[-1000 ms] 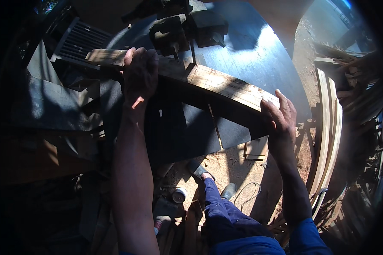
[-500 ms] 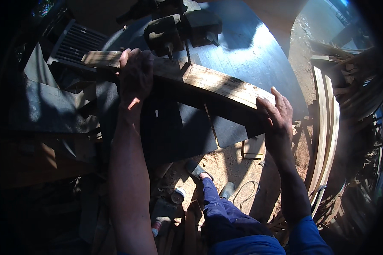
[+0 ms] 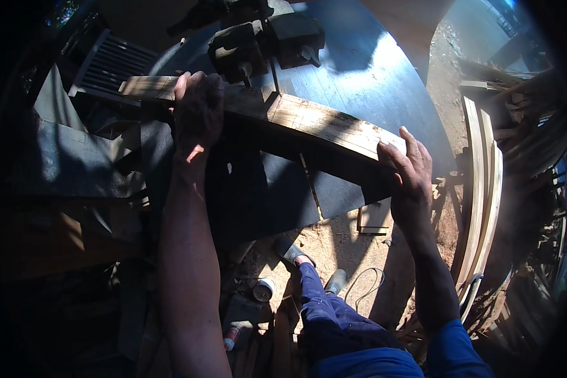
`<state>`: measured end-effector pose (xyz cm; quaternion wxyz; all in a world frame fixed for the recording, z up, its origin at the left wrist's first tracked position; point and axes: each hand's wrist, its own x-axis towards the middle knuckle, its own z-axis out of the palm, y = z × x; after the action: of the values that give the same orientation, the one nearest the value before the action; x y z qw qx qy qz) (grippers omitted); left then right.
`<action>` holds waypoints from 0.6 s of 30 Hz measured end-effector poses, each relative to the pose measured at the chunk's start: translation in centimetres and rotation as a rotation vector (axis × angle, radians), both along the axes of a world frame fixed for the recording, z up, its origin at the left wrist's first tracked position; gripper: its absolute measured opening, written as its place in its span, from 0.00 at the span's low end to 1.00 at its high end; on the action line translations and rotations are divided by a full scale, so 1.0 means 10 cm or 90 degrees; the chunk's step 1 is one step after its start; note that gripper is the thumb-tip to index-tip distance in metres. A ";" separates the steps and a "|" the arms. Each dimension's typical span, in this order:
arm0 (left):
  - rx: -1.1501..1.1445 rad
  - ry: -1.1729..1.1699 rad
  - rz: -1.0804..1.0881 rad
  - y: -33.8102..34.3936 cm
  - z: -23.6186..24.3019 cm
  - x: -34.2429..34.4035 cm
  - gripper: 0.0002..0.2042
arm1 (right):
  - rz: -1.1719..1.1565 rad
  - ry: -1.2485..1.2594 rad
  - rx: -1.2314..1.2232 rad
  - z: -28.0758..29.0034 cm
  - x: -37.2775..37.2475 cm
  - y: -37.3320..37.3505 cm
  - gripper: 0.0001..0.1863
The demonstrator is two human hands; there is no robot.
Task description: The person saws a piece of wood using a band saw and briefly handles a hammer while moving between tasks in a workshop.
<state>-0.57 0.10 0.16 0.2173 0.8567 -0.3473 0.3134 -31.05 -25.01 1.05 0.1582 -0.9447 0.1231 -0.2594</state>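
Observation:
A long, thick curved wooden beam (image 3: 324, 118) lies across a dark metal machine table (image 3: 384, 82). My left hand (image 3: 198, 107) is wrapped over the beam toward its left end. At the right end, my right hand (image 3: 411, 167) grips the wood, thumb on the near side and fingers at the end. The upright blade of a band saw (image 3: 275, 74) meets the beam between my hands, below two dark guide blocks (image 3: 236, 51). Sunlight falls on the beam's right half; shadow hides much of the part near my left hand.
Curved wooden strips (image 3: 475, 195) stand stacked at the right, beside a heap of scrap wood. A slatted chair (image 3: 113, 63) is at the far left. On the sawdust-covered ground are a small tin (image 3: 264, 290), a cable loop (image 3: 366, 286) and short boards (image 3: 375, 217).
The whole picture has shifted very slightly left. Both hands keep the same grip on the beam, and I see no clear movement of it against the blade.

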 end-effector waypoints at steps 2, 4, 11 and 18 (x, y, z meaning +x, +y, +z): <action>-0.004 -0.001 -0.001 0.00 0.00 0.01 0.13 | -0.012 -0.006 -0.003 0.02 0.01 0.03 0.25; -0.001 -0.010 -0.006 0.01 0.00 0.03 0.13 | -0.023 -0.011 -0.004 0.02 0.02 0.04 0.27; -0.011 -0.002 -0.001 -0.01 0.01 0.02 0.14 | -0.001 -0.014 -0.002 -0.02 0.02 -0.02 0.23; -0.017 0.000 -0.006 0.00 -0.01 0.02 0.14 | 0.010 -0.005 0.005 -0.03 0.02 -0.03 0.22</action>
<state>-0.35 0.14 0.08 0.2304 0.8520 -0.3471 0.3170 -30.87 -25.33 0.72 0.1645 -0.9441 0.1158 -0.2613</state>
